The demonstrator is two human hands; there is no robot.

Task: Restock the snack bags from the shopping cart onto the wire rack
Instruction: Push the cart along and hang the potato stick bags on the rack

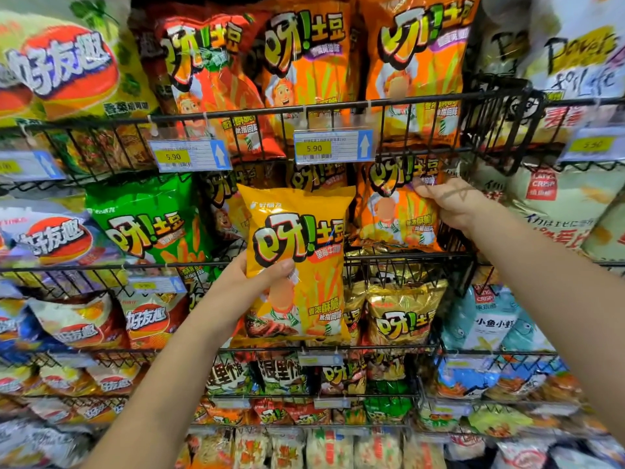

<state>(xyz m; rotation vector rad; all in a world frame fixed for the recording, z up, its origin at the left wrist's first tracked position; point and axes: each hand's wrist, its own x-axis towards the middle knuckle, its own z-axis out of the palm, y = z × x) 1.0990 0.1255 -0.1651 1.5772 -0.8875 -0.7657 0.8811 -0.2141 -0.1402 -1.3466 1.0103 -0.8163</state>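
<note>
Yellow snack bag upright, before wire rack

a clear price tag hangs left of centre in the upper half of the frame, with a yellow 5.90 patch and a white arrow on blue pointing up. a second price tag of the same kind hangs to its right, slightly higher. a third tag at the right edge is blurred. a green bag stands at middle left. a gold bag sits right of centre, lower down, with pale blue bags just to its right. a big yellow-green bag fills the upper left corner.
</note>
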